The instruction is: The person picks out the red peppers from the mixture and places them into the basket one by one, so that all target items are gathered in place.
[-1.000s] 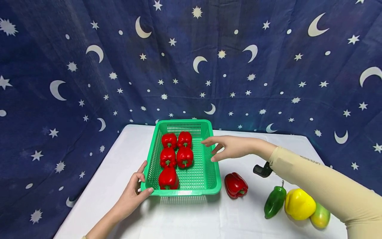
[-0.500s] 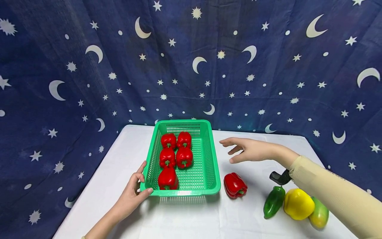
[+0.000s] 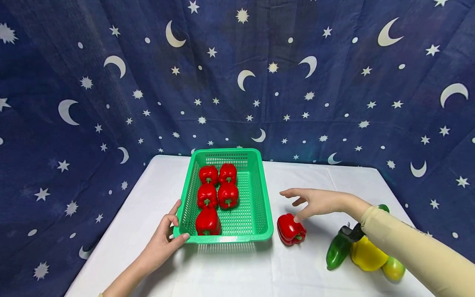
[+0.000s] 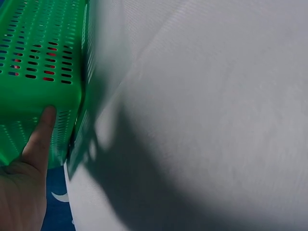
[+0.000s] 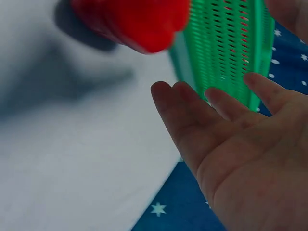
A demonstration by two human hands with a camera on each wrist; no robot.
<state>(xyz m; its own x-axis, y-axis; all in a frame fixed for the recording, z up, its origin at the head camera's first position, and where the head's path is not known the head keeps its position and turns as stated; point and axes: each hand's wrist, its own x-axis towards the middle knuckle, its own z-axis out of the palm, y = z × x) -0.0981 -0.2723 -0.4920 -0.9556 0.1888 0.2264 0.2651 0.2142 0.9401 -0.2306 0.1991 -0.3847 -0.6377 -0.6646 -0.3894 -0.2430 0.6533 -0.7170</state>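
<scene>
My left hand [image 3: 160,244] holds the near left corner of a green plastic basket [image 3: 264,194], thumb at the front rim and fingers along the left side. Inside, several red bell peppers [image 3: 228,194] are grouped toward the left, stems facing me. Another red bell pepper [image 3: 291,229] lies on the table just right of the basket. Over its far side hovers my right hand [image 3: 323,201], fingers spread and thumb overlapping the pepper in the head view. In the right wrist view the pepper [image 5: 134,21] appears apart from the outstretched fingers [image 5: 185,113].
At the right, partly under my right forearm, lie a green pepper [image 3: 338,251], a yellow bell pepper [image 3: 367,255] and a green-yellow fruit [image 3: 394,269]. A white cloth [image 3: 237,274] covers the table. Behind hangs a dark blue star-and-moon curtain [image 3: 222,82].
My right hand has left its place over the basket's right rim, moving right and then toward me to the loose red bell pepper. The left hand keeps its hold on the basket.
</scene>
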